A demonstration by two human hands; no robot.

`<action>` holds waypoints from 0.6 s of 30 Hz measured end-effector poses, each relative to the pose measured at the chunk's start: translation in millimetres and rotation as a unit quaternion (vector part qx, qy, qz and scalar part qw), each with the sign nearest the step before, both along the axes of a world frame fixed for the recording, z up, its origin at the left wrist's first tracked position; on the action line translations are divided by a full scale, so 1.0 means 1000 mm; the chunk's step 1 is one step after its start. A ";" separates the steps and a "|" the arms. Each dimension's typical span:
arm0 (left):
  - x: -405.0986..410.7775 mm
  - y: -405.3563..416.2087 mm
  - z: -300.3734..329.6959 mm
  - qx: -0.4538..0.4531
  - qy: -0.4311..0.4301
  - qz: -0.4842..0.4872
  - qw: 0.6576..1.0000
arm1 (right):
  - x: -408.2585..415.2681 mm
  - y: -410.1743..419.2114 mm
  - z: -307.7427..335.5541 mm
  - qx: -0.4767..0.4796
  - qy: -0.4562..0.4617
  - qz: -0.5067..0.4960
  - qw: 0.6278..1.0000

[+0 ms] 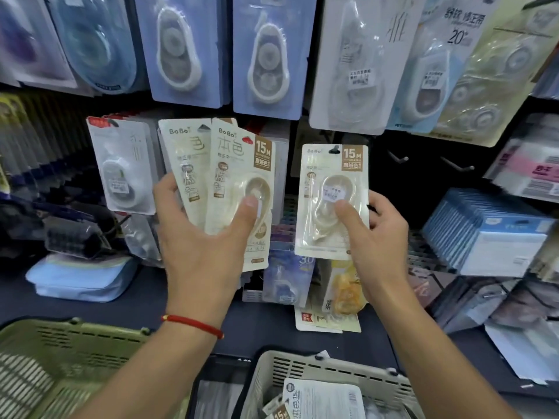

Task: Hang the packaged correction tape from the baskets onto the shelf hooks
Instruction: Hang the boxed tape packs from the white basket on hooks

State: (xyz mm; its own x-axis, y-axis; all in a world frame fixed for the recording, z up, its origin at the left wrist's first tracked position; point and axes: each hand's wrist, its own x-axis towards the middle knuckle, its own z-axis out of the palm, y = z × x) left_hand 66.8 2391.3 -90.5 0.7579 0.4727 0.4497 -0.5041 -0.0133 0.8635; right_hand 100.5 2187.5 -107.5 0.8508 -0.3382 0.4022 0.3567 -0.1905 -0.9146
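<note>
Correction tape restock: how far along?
Midway. Done: the right hand has one beige pack on a hook. In hand: the left hand holds a fan of identical packs. Left: those, plus packs in the grey basket; bare hooks remain to the right.

Light falls evenly from above and in front, bright on the cream correction tape packs (242, 189) and both forearms, while the shelf recess behind the bare hooks (456, 166) sinks into near black. Soft glare sits on the plastic blisters of the upper hanging packs (266, 55). The whole frame is slightly soft; edges bow outward, and the green basket (60, 358) smears with blur.
</note>
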 end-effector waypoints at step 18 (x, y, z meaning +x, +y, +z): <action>0.009 -0.002 -0.021 0.006 0.027 -0.081 0.996 | 0.111 -0.009 -0.007 -0.244 0.136 -0.123 0.952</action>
State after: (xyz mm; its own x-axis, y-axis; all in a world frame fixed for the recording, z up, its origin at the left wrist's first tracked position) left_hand 75.6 2389.2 -111.1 0.8473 0.3365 0.4109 -0.4532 0.0547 0.8897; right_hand 211.9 2178.5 -114.7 0.8653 -0.3700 0.3381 0.0080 -0.6644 -0.7473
